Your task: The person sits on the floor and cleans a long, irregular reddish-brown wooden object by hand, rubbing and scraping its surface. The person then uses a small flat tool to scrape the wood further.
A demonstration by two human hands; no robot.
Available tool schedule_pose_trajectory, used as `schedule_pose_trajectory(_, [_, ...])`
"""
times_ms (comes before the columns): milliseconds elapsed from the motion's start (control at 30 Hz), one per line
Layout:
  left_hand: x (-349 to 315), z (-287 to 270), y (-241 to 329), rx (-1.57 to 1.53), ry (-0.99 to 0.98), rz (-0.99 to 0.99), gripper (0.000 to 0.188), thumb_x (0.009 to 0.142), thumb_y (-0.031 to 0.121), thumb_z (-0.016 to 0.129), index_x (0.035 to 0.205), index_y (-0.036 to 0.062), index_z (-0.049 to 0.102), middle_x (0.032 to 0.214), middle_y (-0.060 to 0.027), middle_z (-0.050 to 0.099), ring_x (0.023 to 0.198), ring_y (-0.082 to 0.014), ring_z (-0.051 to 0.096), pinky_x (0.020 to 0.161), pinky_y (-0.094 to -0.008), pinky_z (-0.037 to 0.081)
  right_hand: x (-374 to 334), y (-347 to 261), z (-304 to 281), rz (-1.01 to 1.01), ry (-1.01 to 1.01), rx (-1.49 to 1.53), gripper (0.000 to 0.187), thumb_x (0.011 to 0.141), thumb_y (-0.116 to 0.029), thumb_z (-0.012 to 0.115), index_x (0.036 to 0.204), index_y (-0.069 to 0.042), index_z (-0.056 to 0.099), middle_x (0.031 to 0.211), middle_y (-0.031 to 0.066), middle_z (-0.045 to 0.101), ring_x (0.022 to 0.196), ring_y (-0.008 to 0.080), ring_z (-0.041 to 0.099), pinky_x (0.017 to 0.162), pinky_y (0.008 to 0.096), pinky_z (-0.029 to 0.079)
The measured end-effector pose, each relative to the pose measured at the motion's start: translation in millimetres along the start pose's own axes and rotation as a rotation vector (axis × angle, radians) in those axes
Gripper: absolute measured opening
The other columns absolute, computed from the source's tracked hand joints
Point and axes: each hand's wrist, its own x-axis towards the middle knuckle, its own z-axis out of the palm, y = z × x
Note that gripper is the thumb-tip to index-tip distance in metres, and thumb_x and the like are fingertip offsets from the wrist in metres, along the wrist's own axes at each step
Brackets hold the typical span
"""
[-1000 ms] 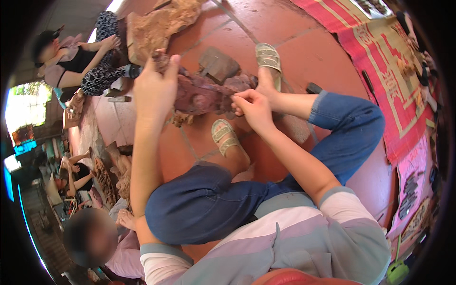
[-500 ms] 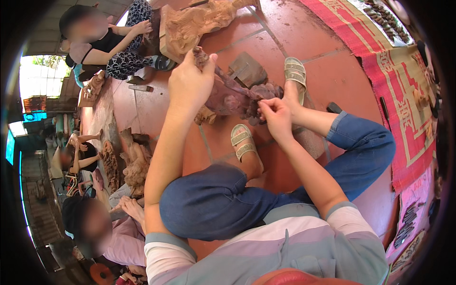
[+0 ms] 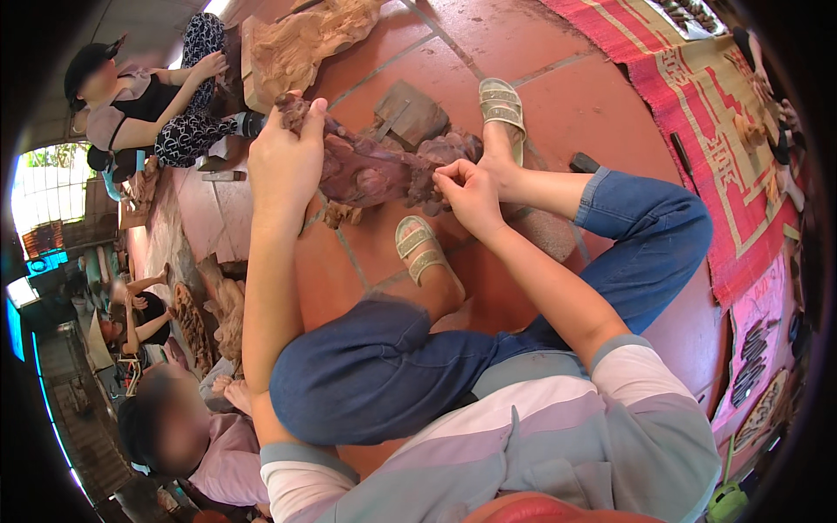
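A reddish-brown wood carving with knobbly, rounded detail lies across in front of me, above my sandalled feet. My left hand is wrapped round its narrower left end, thumb on top. At the lumpy right end, my right hand has its fingers pinched together against the surface. Whether a small tool or a scrap of sandpaper sits in that pinch is too small to make out. Just beyond the carving stands a dark wooden block with a flat piece on it.
A large pale wood carving lies at the far left, near a seated person in a black cap. Another person sits at the lower left, beside more carvings. On the right, a red patterned mat covers the tiles, with a dark tool on it.
The whole view has shifted, so everything appears further left. The carving has turned slightly and shows more of its side. Both hands keep their places on it.
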Motion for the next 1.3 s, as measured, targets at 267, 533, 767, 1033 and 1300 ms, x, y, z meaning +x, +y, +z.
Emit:
schedule_pose_trajectory(267, [-1,1,0,0.002,0.000,0.026,0.044,0.087,0.041,0.055,0.110,0.0036,0.060,0.090,-0.0213,0.065,0.092,-0.0371,0.061,0.080,-0.0391,0.046,-5,-19,1,-0.003,-0.015,0.093,0.008,0.087,-0.010,0.061,0.086,-0.002,0.058,0.074,-0.0012,0.059,0.061,0.0030,0.051,0.054,0.0176,0.042])
schedule_pose_trajectory(533, [0,1,1,0.009,-0.004,0.010,0.045,0.087,0.043,0.055,0.111,0.0052,0.060,0.091,-0.0194,0.066,0.093,-0.0367,0.061,0.081,-0.0391,0.046,-2,-12,2,-0.065,-0.002,-0.015,0.007,0.085,-0.008,0.061,0.086,-0.001,0.060,0.070,0.0018,0.060,0.061,0.0054,0.053,0.054,0.0215,0.042])
schedule_pose_trajectory(767, [9,5,-13,-0.025,0.003,0.033,0.046,0.086,0.044,0.055,0.111,0.0058,0.061,0.093,-0.0177,0.066,0.094,-0.0343,0.061,0.082,-0.0377,0.045,13,-4,-6,-0.558,-0.058,-0.498,0.010,0.079,-0.009,0.064,0.083,-0.001,0.062,0.074,0.0147,0.063,0.066,0.0282,0.060,0.062,0.0353,0.048])
schedule_pose_trajectory(1033, [13,-1,-22,-0.021,0.000,-0.011,0.042,0.087,0.041,0.055,0.106,0.0044,0.063,0.092,-0.0144,0.067,0.092,-0.0291,0.062,0.081,-0.0340,0.045,21,-59,-79,-0.220,0.032,-0.528,0.014,0.081,-0.015,0.062,0.088,-0.004,0.066,0.076,0.0151,0.063,0.070,0.0252,0.064,0.062,0.0332,0.049])
schedule_pose_trajectory(1300, [20,3,-30,-0.079,-0.031,-0.045,0.043,0.087,0.040,0.056,0.108,0.0028,0.062,0.097,-0.0137,0.066,0.096,-0.0259,0.061,0.084,-0.0328,0.044,24,-11,-15,-0.666,-0.151,-0.576,0.012,0.076,-0.010,0.062,0.087,-0.005,0.066,0.086,0.0123,0.065,0.082,0.0272,0.064,0.072,0.0358,0.050])
